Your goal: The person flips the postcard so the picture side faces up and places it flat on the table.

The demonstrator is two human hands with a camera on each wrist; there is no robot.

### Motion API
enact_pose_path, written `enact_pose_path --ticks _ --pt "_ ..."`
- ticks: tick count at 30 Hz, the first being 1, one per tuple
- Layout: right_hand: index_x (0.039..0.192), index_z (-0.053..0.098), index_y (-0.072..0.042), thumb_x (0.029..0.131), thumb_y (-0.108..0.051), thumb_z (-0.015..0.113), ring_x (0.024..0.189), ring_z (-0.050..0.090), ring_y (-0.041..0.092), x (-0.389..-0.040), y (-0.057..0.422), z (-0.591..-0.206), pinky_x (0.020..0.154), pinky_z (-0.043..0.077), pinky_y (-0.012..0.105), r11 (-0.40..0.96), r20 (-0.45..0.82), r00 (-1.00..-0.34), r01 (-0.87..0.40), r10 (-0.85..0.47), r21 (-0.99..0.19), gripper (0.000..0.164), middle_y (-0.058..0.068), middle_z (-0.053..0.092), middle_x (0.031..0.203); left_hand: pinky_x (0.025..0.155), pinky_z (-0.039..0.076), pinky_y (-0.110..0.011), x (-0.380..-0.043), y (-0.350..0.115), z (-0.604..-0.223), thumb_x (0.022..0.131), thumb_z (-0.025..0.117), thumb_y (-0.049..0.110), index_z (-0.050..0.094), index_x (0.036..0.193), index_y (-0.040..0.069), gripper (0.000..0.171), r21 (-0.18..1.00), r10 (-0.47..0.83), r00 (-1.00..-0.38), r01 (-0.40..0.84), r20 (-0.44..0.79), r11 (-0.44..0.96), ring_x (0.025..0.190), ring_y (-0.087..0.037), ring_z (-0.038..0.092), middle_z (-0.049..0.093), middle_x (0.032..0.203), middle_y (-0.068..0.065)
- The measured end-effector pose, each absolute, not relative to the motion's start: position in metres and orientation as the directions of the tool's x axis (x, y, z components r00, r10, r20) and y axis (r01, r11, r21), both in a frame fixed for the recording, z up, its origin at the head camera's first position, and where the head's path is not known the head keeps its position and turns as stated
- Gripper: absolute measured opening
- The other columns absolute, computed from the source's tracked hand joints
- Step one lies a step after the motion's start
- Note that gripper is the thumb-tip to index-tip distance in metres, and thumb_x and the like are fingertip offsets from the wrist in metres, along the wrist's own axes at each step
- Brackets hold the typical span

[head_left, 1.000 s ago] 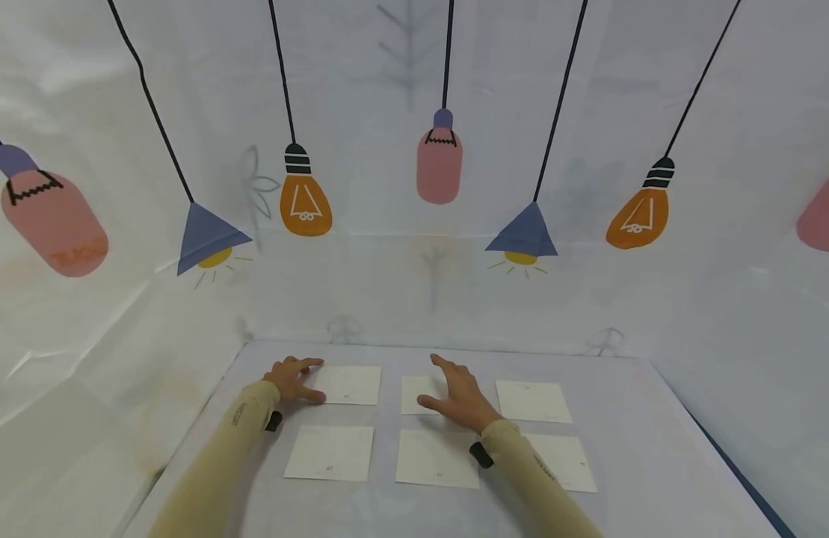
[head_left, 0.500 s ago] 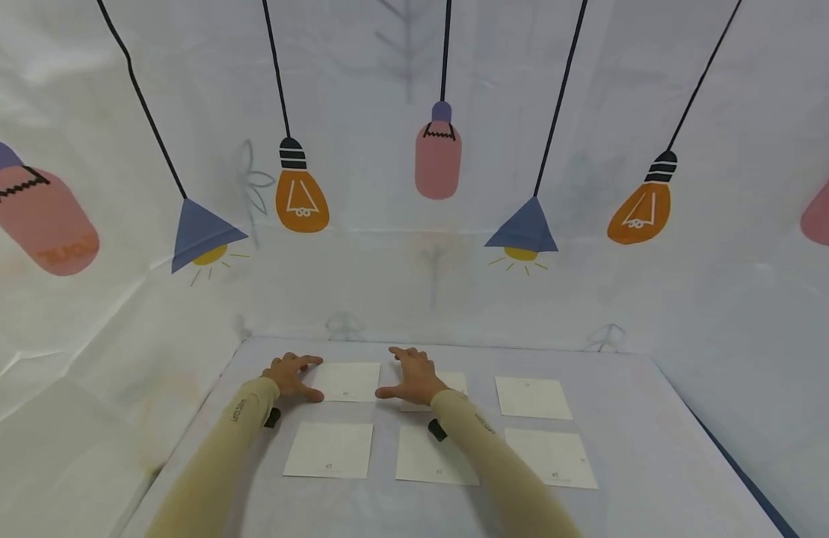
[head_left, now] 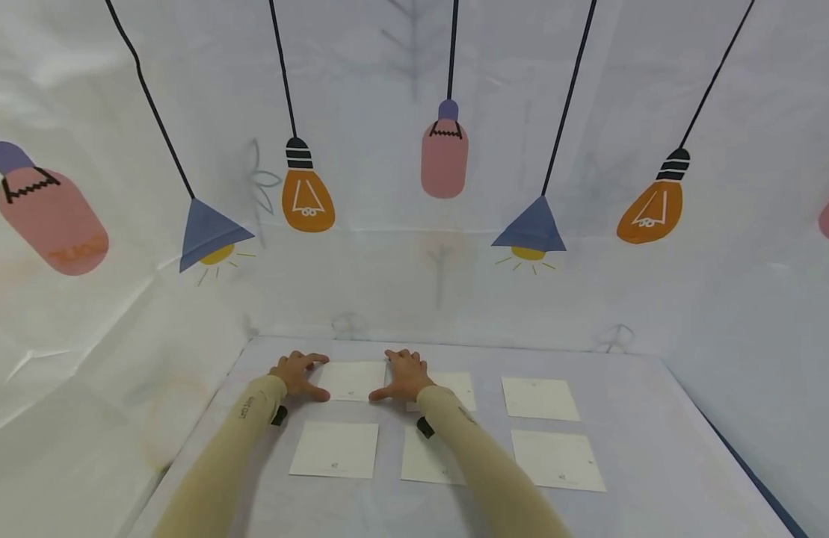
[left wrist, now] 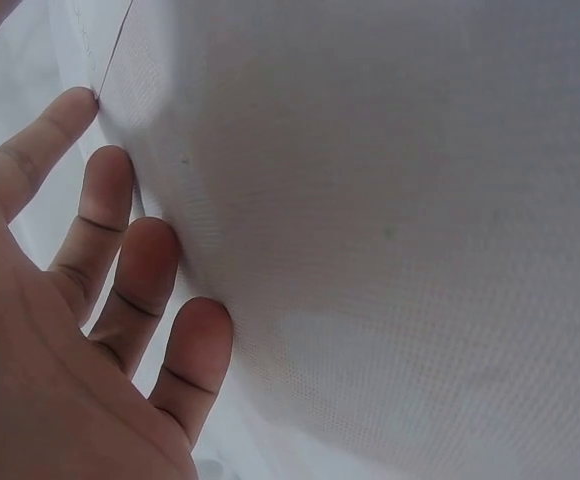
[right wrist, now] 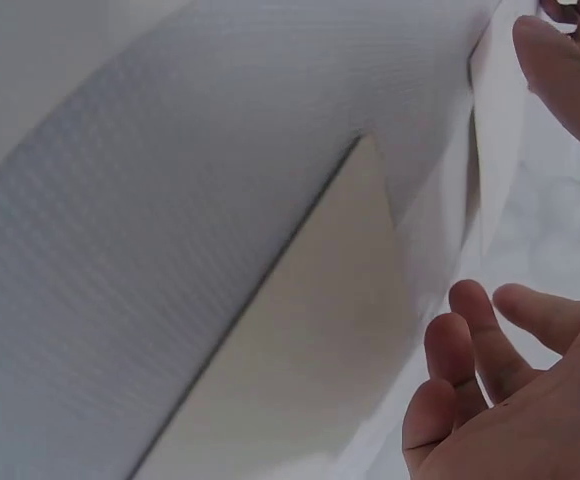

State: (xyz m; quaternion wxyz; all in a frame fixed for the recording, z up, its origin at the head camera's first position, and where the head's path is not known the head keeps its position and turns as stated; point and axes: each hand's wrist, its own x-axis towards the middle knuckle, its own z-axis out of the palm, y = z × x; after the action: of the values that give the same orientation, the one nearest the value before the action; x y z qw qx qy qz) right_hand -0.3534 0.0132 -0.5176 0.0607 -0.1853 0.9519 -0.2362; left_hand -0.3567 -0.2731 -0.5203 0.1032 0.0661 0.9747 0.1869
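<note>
While both beige sleeves (head_left: 215, 456) reach forward over the white table (head_left: 646, 448), one white card (head_left: 353, 381), at L end of the back row, lies flat btwn the two hands. L hand (head_left: 300, 375) is wide, w/ thumb and index finger stretched apart at the card's L edge. R hand (head_left: 404, 377) has the same wide shape at the R edge, its thumb by the near R corner. Whether the skin really touches the paper there – I cannot tell. In the L wrist view the fingers (left wrist: 150, 265) are spread and only softly bent; in the R wrist view they are also loosely bent.

Other cards, same row: back-middle card (head_left: 458, 388), partly hidden by R hand, and back-right card (head_left: 540, 399) farther to the R. Nearer to the person are three more – front-left card (head_left: 335, 450), front-middle card (head_left: 422, 457), which the R sleeve covers in part, and front-right card (head_left: 561, 462). Some cards bear small dark marks, too small to read. A black piece (head_left: 278, 415) shows at each wrist. Behind, the white wall (head_left: 360, 284) carries pics of hanging lamps (head_left: 444, 161) in pink, orange & blue.
</note>
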Motion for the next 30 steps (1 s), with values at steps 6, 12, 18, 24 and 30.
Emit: enact_pose_path --ticks 6,12,18,24,30 --pt "0.153 0.044 -0.01 0.07 -0.058 0.088 0.128 0.042 0.032 -0.355 0.012 -0.523 0.107 0.034 0.05 0.847 -0.049 -0.927 -0.317 -0.372 -0.428 0.105 0.013 0.047 0.146 0.09 0.043 -0.057 -0.356 -0.271 -0.517 0.065 0.089 0.06 0.052 0.147 0.019 0.099 0.381 0.167 -0.965 0.078 -0.205 0.921 0.116 -0.041 0.045 0.052 0.131 -0.016" --pt "0.151 0.048 -0.012 0.071 -0.056 0.088 0.123 0.042 0.03 -0.356 0.01 -0.524 0.102 0.035 0.048 0.847 -0.039 -0.921 -0.339 -0.388 -0.409 0.099 0.01 0.049 0.142 0.092 0.042 -0.055 -0.355 -0.267 -0.512 0.066 0.091 0.056 0.052 0.146 0.021 0.096 0.371 0.146 -0.964 0.054 -0.223 0.927 0.116 -0.039 0.045 0.052 0.13 -0.015" --pt "0.149 0.051 -0.014 0.073 -0.052 0.089 0.122 0.041 0.029 -0.355 0.009 -0.519 0.101 0.035 0.048 0.837 -0.054 -0.916 -0.337 -0.397 -0.43 0.094 0.009 0.048 0.142 0.091 0.043 -0.055 -0.359 -0.268 -0.514 0.066 0.093 0.052 0.053 0.144 0.023 0.093 0.377 0.139 -0.965 0.046 -0.223 0.925 0.116 -0.038 0.046 0.052 0.13 -0.013" --pt "0.147 0.052 -0.015 0.07 -0.051 0.091 0.119 0.043 0.029 -0.355 0.006 -0.52 0.1 0.036 0.048 0.836 -0.039 -0.925 -0.323 -0.378 -0.443 0.093 0.011 0.05 0.141 0.093 0.043 -0.059 -0.358 -0.274 -0.514 0.069 0.091 0.051 0.051 0.146 0.02 0.093 0.403 0.158 -0.961 0.056 -0.225 0.913 0.118 -0.041 0.046 0.053 0.13 -0.015" --pt "0.144 0.054 -0.018 0.066 -0.052 0.093 0.116 0.044 0.029 -0.357 0.007 -0.526 0.097 0.037 0.047 0.837 0.014 -0.933 -0.33 -0.361 -0.437 0.093 0.011 0.053 0.137 0.1 0.039 -0.062 -0.36 -0.278 -0.512 0.077 0.088 0.045 0.048 0.149 0.014 0.088 0.504 0.193 -0.961 0.069 -0.199 0.861 0.119 -0.044 0.047 0.055 0.127 -0.019"
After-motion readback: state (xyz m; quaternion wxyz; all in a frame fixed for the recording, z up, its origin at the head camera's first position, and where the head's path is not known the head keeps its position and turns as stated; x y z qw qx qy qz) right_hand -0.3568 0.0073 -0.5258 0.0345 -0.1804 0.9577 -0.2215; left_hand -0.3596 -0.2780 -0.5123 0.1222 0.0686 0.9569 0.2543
